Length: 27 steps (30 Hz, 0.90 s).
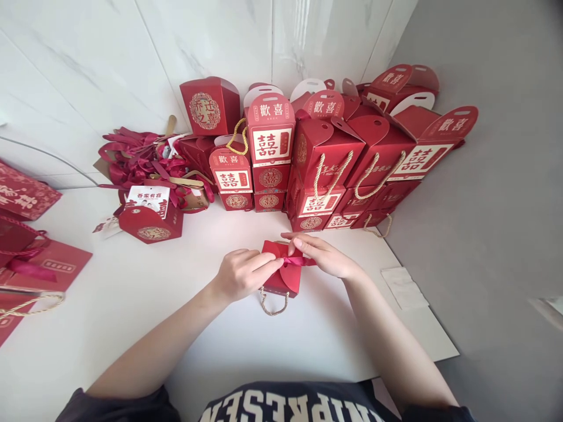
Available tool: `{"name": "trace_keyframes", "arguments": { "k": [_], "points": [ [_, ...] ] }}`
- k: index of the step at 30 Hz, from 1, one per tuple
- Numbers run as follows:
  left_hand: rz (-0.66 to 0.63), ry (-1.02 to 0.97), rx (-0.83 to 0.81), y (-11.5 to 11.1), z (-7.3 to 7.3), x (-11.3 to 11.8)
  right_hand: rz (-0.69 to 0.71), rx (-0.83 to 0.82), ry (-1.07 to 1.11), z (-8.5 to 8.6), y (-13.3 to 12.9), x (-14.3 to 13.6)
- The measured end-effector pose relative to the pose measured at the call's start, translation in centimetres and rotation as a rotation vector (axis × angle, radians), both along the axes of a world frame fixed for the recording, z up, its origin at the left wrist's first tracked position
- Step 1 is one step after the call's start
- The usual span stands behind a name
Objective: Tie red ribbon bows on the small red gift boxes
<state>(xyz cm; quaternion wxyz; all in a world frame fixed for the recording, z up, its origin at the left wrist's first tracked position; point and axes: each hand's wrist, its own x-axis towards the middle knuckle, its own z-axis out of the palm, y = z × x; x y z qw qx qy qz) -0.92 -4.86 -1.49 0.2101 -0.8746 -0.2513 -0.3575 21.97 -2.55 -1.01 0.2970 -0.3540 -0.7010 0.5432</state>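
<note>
1. Head view, position: a small red gift box stands on the white counter, between the two hands and in front of the stacked boxes. The left grip meets it from its left side; the right grip lies over its right, far edge. A magenta ribbon crosses the top between them, its loose end running out below the right fingers.
2. Head view, materials and shapes: the gift box looks like smooth folded card, with curved flaps meeting on top. A twisted, cream-coloured rope handle loops from its near side down toward the counter. The ribbon is narrow and shiny, like satin. Behind stand stacked red boxes with rounded tabs, gold medallions and more rope handles; to their left lies a tangled heap of ribbons. Glossy, grey-veined wall tiles rise at the back.
3. Head view, grip: the left fingers are curled, with thumb and forefinger pressed together on the ribbon at the middle of the lid. The right fingers are loosely bent and partly extended, close to the ribbon; whether they pinch it I cannot tell.
</note>
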Motion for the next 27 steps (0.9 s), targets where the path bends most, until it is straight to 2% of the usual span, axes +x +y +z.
{"name": "trace_keyframes", "arguments": {
  "k": [3,7,11,13,18,20,23,27],
  "points": [
    [-0.034,0.059,0.053,-0.2,0.4,-0.1,0.087,-0.001,0.01,0.1,0.0,-0.4],
    [-0.075,0.084,0.104,-0.3,0.8,0.0,0.106,-0.126,0.022,0.1,-0.1,-0.6],
    [-0.075,0.027,0.016,-0.3,0.5,0.1,0.13,-0.183,0.065,-0.1,-0.1,-0.3],
    [-0.043,-0.052,-0.201,-0.5,0.5,0.3,0.127,-0.17,0.105,-0.4,-0.1,-0.1],
    [0.09,-0.226,-1.145,-0.8,2.6,0.1,0.107,-0.15,0.151,-0.8,-0.2,0.0],
    [0.104,-0.243,-1.408,-0.6,3.5,-0.3,0.096,-0.145,0.144,-0.7,-0.3,0.0],
    [0.099,-0.273,-1.631,0.0,4.2,-1.0,0.096,-0.147,0.145,-0.7,-0.4,-0.1],
    [0.079,-0.244,-1.817,0.8,4.4,-1.7,0.105,-0.147,0.185,-0.8,-0.5,-0.1]
  ]
}}
